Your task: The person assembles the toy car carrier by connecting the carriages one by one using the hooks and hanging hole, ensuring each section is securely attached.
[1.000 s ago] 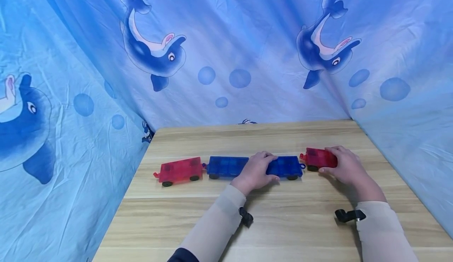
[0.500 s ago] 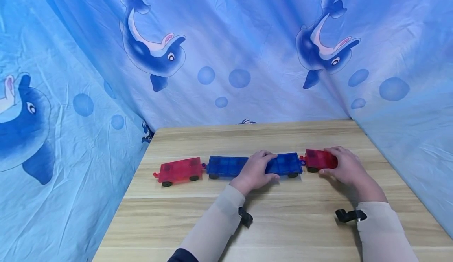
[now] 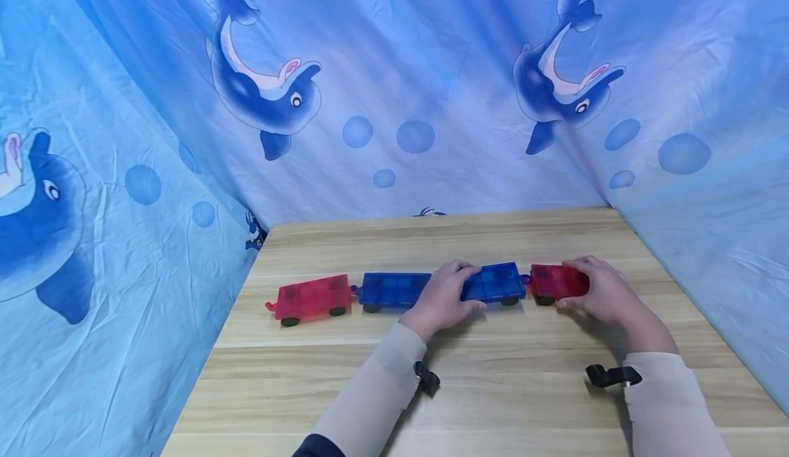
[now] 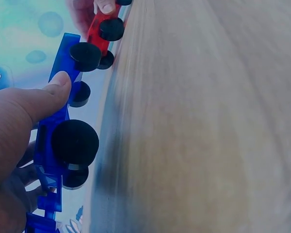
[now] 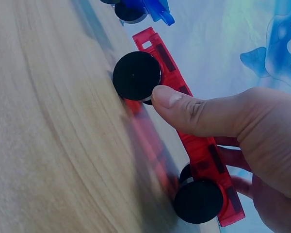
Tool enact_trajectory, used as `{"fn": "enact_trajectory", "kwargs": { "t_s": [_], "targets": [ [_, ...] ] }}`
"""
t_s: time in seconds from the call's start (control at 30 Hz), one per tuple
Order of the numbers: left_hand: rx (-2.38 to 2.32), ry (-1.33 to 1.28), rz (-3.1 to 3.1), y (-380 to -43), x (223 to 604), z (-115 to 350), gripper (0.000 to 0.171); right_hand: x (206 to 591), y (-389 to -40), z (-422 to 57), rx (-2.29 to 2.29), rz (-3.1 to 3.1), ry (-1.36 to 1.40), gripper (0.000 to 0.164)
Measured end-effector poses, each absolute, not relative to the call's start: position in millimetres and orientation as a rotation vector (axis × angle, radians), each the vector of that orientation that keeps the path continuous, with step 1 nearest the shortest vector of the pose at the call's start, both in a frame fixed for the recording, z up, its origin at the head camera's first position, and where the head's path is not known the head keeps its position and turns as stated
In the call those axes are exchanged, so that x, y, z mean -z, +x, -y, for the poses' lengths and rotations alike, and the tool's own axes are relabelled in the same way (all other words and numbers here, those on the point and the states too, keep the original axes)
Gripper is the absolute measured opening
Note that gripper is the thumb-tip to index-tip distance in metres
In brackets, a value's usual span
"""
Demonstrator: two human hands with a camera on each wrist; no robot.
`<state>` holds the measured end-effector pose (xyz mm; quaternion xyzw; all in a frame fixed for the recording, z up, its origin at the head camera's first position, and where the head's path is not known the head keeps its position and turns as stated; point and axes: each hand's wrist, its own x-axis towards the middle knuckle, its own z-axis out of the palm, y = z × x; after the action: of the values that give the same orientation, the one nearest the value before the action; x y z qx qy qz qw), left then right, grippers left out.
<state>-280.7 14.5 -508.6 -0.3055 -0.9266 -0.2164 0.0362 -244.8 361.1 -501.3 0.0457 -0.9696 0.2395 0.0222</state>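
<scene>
My left hand [image 3: 445, 296] grips a blue toy train car [image 3: 501, 283] on the table, its thumb on the near side in the left wrist view. My right hand [image 3: 603, 291] pinches a red toy train car [image 3: 557, 283] by its side, between thumb and fingers. The blue car's right coupling and the red car's left end overlap in the head view; whether they are hooked I cannot tell. To the left stand a second blue car [image 3: 393, 290], partly behind my left hand, and a second red car [image 3: 312, 298], joined at a coupling. Black wheels show beneath.
The row of cars runs across the wooden table [image 3: 493, 388], whose back edge lies beyond it. Blue cloth [image 3: 394, 87] printed with dolphins hangs behind and at both sides. A black mount sits on each wrist.
The right end of the gripped blue car has swung away from me, and its coupling now overlaps the right red car's end. That red car has shifted slightly toward me. The left cars stay put.
</scene>
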Motion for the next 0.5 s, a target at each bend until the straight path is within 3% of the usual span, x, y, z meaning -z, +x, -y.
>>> {"fn": "enact_trajectory", "kwargs": {
  "t_s": [0.5],
  "targets": [
    [0.637,-0.934,2.844,-280.7,507.5,-15.5,0.074,498.2,-243.0,-362.7,-0.743,3.008,0.182,0.100]
  ]
}}
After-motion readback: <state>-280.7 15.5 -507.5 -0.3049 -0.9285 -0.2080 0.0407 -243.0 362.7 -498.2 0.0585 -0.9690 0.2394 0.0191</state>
